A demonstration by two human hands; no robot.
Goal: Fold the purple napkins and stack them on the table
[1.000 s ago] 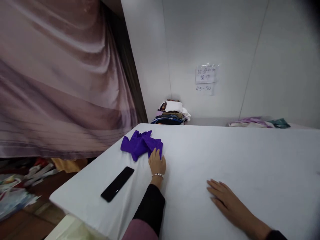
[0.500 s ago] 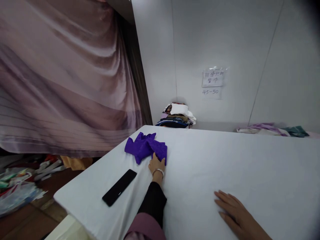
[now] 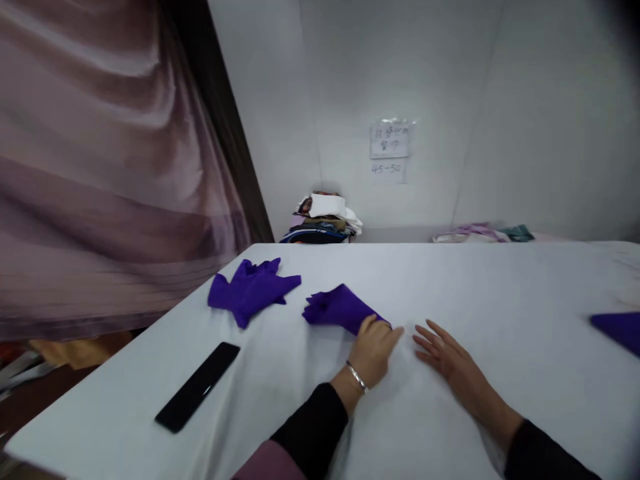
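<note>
My left hand [image 3: 374,350], a bracelet at its wrist, grips the right end of a crumpled purple cloth [image 3: 340,308] on the table. Its fingers are closed on the fabric while the rest of the cloth trails off to the left. Just to the right, my right hand [image 3: 445,353] hovers with fingers stretched out, holding nothing and apart from the cloth. Farther left lies a second crumpled purple cloth [image 3: 250,290], untouched.
A black phone-like slab [image 3: 197,388] lies near the left edge of the white table [image 3: 500,287]. More purple cloth [image 3: 620,330] shows at the far right. Stacked fabrics [image 3: 323,220] stand beyond the far edge, and a pink curtain [image 3: 100,167] hangs at left.
My left hand has drawn one purple cloth rightward, away from the other. My right hand has moved forward toward it. The view has turned right, bringing the far-right purple cloth in.
</note>
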